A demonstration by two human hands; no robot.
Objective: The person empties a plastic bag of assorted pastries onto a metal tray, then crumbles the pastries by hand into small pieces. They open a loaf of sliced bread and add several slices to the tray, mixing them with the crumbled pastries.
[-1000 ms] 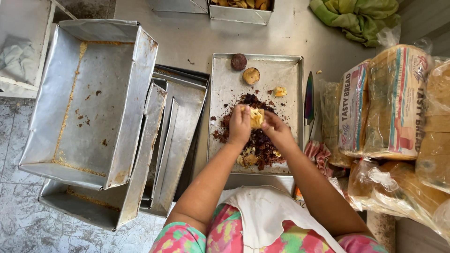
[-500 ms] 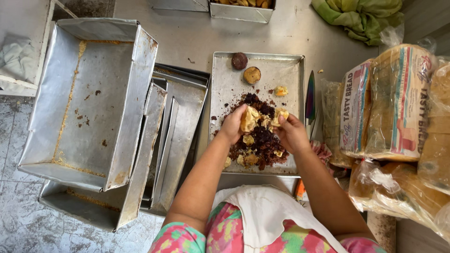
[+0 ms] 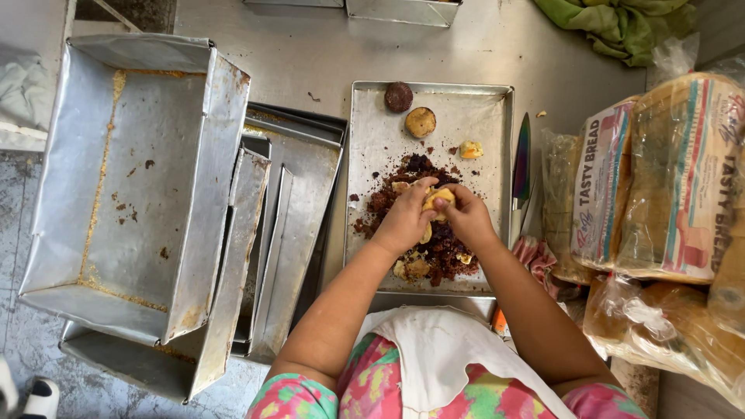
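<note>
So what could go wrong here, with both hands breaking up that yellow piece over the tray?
Crumbs could spill: the dark crumb pile reaches close to the tray's near edge. The knife lies just beside the tray near the right hand, so a sideways reach might meet its blade. The left hand shares the yellow piece, which may crumble unevenly.

A pale yellow cake piece (image 3: 438, 199) sits pinched above a dark brown crumb heap (image 3: 423, 225) spread across a shallow metal tray (image 3: 372, 147).
</note>
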